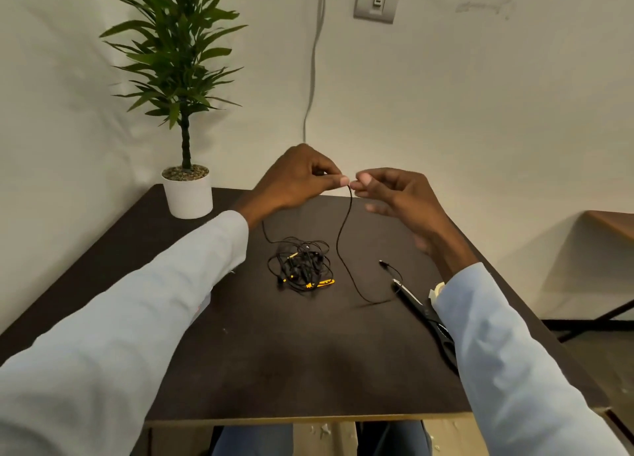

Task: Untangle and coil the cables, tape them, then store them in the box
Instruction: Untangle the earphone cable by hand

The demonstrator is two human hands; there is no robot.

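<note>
We're working at the dark table [308, 369], w/ the potted plant [182, 88] sitting at its far left corner, out of the way. Both hands are raised: left hand [295, 181] & right hand [394, 194] are each pinching 1 black cable [343, 236] at the top, prob. to draw it free for coiling. The tangled cables [302, 265] are lying mid-table. Scissors [422, 313] & tape [436, 292] are waiting by our right sleeve. Box isn't showing.

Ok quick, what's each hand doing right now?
Left hand: pinching the thin black cable between thumb and fingertips.
Right hand: pinching the same cable's top end, other fingers loose.
</note>
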